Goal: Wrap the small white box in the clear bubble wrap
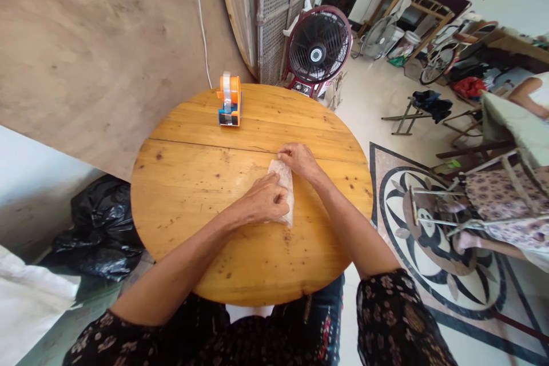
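A small, pale packet that looks like bubble wrap (pixel 286 179) lies flat on the round wooden table (pixel 193 183). My left hand (pixel 265 200) rests across its middle, fingers curled and pressing it down, covering much of it. At the packet's far end, my right hand (pixel 299 160) has thumb and fingers pinched together. Whatever sits in that pinch is too small to make out. Beyond both hands, a tape dispenser (pixel 230 100) in orange and blue, with a roll of clear tape, stands near the table's far edge.
A dark red fan (pixel 318 46) stands just behind the table. Black plastic bags (pixel 100 229) lie at the left, by the wall. On the right, a person sits beside a metal-framed chair (pixel 450 220); a folding stool (pixel 412 114) holds dark cloth.
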`<state>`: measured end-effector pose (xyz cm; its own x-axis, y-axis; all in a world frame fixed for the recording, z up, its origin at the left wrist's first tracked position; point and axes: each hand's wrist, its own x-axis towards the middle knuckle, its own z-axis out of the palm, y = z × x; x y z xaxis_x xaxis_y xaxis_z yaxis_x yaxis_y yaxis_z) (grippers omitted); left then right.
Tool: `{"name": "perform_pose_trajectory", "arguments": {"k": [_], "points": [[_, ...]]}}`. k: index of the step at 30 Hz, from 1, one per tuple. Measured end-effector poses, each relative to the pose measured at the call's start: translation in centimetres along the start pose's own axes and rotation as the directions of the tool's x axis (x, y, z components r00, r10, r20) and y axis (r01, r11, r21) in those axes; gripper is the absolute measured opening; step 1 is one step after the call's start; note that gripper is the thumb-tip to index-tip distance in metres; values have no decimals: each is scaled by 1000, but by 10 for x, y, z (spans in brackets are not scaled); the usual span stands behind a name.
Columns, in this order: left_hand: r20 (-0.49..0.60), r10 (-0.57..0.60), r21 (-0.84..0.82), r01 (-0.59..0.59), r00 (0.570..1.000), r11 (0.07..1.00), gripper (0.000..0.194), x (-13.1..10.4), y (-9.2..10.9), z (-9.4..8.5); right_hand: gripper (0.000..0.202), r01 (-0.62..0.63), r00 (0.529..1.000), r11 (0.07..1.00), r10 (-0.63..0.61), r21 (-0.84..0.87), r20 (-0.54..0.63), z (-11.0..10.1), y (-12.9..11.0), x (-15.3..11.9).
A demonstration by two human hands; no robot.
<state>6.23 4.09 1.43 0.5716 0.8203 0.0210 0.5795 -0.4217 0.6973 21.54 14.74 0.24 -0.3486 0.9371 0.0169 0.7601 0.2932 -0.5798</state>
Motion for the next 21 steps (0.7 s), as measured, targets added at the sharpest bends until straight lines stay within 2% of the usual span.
{"name": "perform_pose_trajectory", "arguments": {"k": [2, 4, 6, 8, 10, 12, 16, 18, 21], "points": [[5, -15, 2, 15, 1000, 1000, 18, 0, 1, -1, 14, -69, 997, 978, 65, 194, 28, 1, 3, 6], [12, -34, 8, 33, 999, 999, 18, 0, 2, -2, 13, -154, 988, 911, 132, 382, 83, 0, 6, 10], [29, -52, 5, 52, 998, 999, 18, -1, 4, -3, 11, -223, 975, 848, 183, 482, 128, -3, 6, 12], [47, -66, -6, 67, 997, 998, 17, -1, 5, -5, 7, -264, 964, 814, 238, 517, 117, -9, 6, 11], [57, -76, -10, 76, 996, 997, 17, -1, 6, -6, 4, -253, 961, 797, 272, 548, 47, -17, 5, 1], [60, -74, -13, 75, 995, 997, 17, -1, 6, -7, 10, -169, 973, 801, 230, 574, -34, -24, 3, -18], [65, -44, -34, 46, 997, 998, 17, -1, 3, -6, 18, 4, 998, 860, 28, 511, -55, -31, 1, -69], [64, -33, -41, 36, 997, 999, 17, -1, 1, -5, 18, 15, 998, 876, 17, 482, -63, -30, 3, -87], [55, -12, -46, 14, 998, 999, 18, -1, -1, -3, 19, -39, 995, 896, 78, 441, -70, -25, 9, -92]]}}
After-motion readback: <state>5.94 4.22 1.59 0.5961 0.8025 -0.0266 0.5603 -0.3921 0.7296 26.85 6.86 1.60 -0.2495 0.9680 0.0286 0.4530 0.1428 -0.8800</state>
